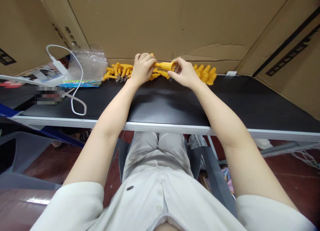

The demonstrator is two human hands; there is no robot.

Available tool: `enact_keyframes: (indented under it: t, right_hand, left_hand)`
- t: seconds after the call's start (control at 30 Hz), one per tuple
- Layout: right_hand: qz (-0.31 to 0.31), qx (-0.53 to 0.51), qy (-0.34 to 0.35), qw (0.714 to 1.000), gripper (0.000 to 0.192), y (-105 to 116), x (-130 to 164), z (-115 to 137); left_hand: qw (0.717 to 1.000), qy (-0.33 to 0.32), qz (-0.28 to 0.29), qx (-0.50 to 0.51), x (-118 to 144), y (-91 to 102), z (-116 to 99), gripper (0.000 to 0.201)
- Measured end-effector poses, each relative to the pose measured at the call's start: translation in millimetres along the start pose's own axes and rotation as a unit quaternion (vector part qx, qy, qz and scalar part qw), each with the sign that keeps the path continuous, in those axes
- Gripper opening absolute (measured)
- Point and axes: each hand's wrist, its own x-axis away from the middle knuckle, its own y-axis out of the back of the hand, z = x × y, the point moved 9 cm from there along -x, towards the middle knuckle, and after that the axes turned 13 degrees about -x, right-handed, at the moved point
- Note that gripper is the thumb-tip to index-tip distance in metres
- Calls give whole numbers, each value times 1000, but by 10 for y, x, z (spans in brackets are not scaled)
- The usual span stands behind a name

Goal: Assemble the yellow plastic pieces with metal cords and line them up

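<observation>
The yellow pieces (164, 66) look like smooth plastic to me; the tabletop (250, 104) shines softly, the cardboard (140, 21) is matt.

Left fingers (151, 62) partly hide the yellow piece (165, 66); a tabletop item (49, 95) is blurred

Head-worn view, forward and down

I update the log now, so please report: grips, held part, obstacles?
Left grip on narrow end of yellow piece; right grip at its wide rim. Close by: yellow pile left, yellow row right. White cable farther left.
</observation>
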Motion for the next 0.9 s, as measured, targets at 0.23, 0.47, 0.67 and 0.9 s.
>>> enact_keyframes:
  t: [0.23, 0.47, 0.67, 0.9]
  right_hand:
    - [17, 52, 18, 998, 53, 5, -32, -95]
    - [14, 118, 47, 992, 50, 96, -1, -71]
    - [9, 141, 99, 985, 48, 84, -9, -53]
    - [3, 162, 145, 976, 55, -86, -35, -72]
  left_hand:
    - [997, 69, 9, 17, 25, 9, 239, 42]
    - [997, 73, 30, 26, 60, -93, 212, 48]
    - [997, 68, 18, 31, 41, -126, 279, 51]
    - [998, 39, 30, 38, 58, -185, 209, 53]
